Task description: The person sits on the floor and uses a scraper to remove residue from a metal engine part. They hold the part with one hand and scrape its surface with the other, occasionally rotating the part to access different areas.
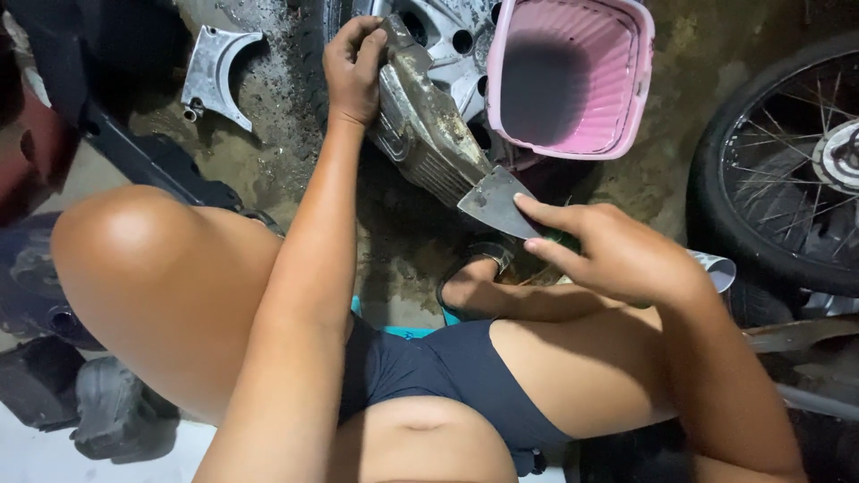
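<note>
A dirty metal engine part [420, 125] with ribbed fins leans upright on the grimy floor between my knees. My left hand [353, 67] grips its upper end, fingers curled over the top. My right hand [608, 255] holds a flat metal scraper [495, 201], index finger laid along the blade, with the blade's edge pressed against the lower end of the part. The scraper's handle is hidden inside my palm.
A pink plastic basket [568, 76] stands at the top, beside an alloy wheel [443, 31]. A spoked motorcycle wheel [787, 170] fills the right side. A curved metal bracket [215, 76] lies top left. Dark machine parts [116, 411] sit lower left.
</note>
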